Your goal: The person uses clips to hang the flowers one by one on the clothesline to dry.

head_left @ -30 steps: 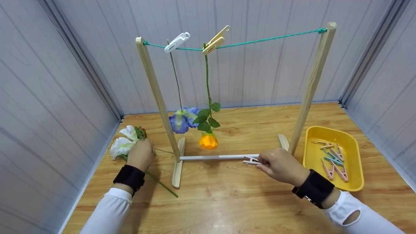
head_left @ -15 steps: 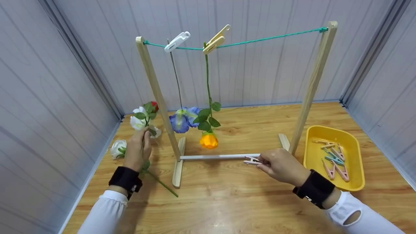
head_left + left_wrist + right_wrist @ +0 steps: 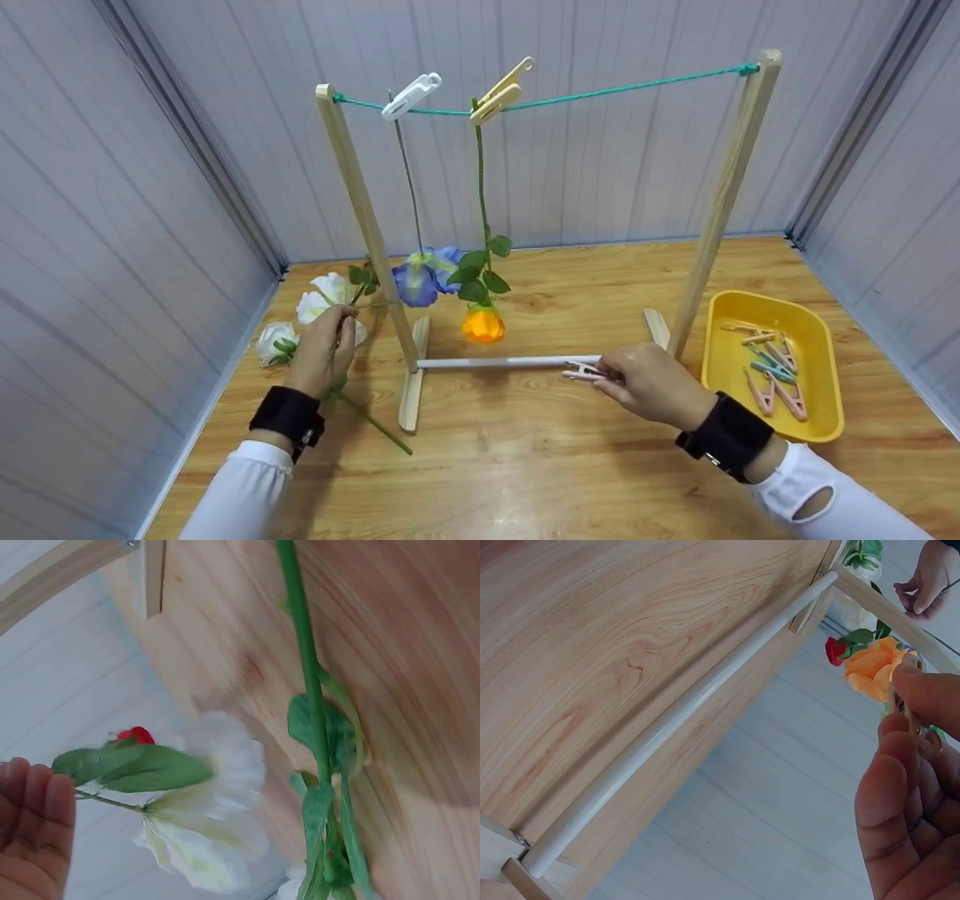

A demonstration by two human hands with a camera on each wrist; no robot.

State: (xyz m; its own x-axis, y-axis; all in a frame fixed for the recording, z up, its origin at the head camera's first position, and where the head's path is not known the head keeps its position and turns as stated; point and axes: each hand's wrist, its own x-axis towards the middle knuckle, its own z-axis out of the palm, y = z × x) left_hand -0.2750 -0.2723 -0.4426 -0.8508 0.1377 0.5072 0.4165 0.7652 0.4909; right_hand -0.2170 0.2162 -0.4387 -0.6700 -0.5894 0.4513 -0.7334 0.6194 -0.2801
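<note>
My left hand [image 3: 322, 352] pinches thin stems at the left of the table. A white flower with wide petals [image 3: 199, 840] and a leafy red rose [image 3: 136, 736] meet at its fingertips in the left wrist view. Below them a white rose [image 3: 276, 343] lies on the table, its green stem [image 3: 306, 652] pointing toward the front. In front of the rack's white bar, my right hand [image 3: 649, 382] pinches a pale pink clothespin [image 3: 581, 371]. A blue flower [image 3: 420, 279] and an orange rose [image 3: 484, 325] hang upside down from the green cord [image 3: 615, 91].
A white clothespin [image 3: 412, 96] and a yellow clothespin [image 3: 499, 97] grip the hanging stems on the cord. Two wooden posts [image 3: 724, 202] and a white bar [image 3: 510, 362] form the rack. At right stands a yellow tray [image 3: 825, 375] with several clothespins. Panel walls enclose the table.
My left hand has turned and shifted slightly left. The white flower and red rose rose toward the back, then dipped a little. My right hand and its clothespin have stayed put.
</note>
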